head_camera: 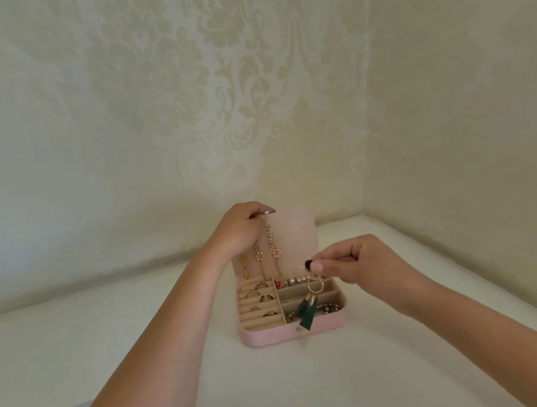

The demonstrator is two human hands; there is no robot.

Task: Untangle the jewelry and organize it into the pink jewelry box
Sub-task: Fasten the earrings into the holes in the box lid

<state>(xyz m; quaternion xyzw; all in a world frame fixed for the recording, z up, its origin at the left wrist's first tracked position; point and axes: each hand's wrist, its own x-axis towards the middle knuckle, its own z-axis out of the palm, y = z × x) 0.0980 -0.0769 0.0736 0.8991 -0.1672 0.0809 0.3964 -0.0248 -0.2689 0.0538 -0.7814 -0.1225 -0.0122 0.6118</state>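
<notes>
The left hand (pixel 242 230) gripped the upright lid (pixel 295 233) of the pink rectangular jewelry box (pixel 272 337); the right hand (pixel 363 261) pinched a dark-green tassel earring (pixel 304 312) (gold hoop), dangling beneath its fingers.

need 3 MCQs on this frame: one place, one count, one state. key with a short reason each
1. Where does the green tassel earring hang?
A) over the open pink jewelry box
B) on the table left of the box
C) pinned to the lid

2. How many long drop earrings hang on the lid?
A) one
B) three
C) six

3. What is the left hand doing?
A) lying flat on the table
B) gripping the lid's top edge
C) picking a ring from the slots

Key:
1 A: it dangles from the pinch of the right hand, above the compartments on the box's right side.
2 B: three hang side by side on the left part of the lid.
3 B: its fingers curl over the upright lid's top corner.
</notes>
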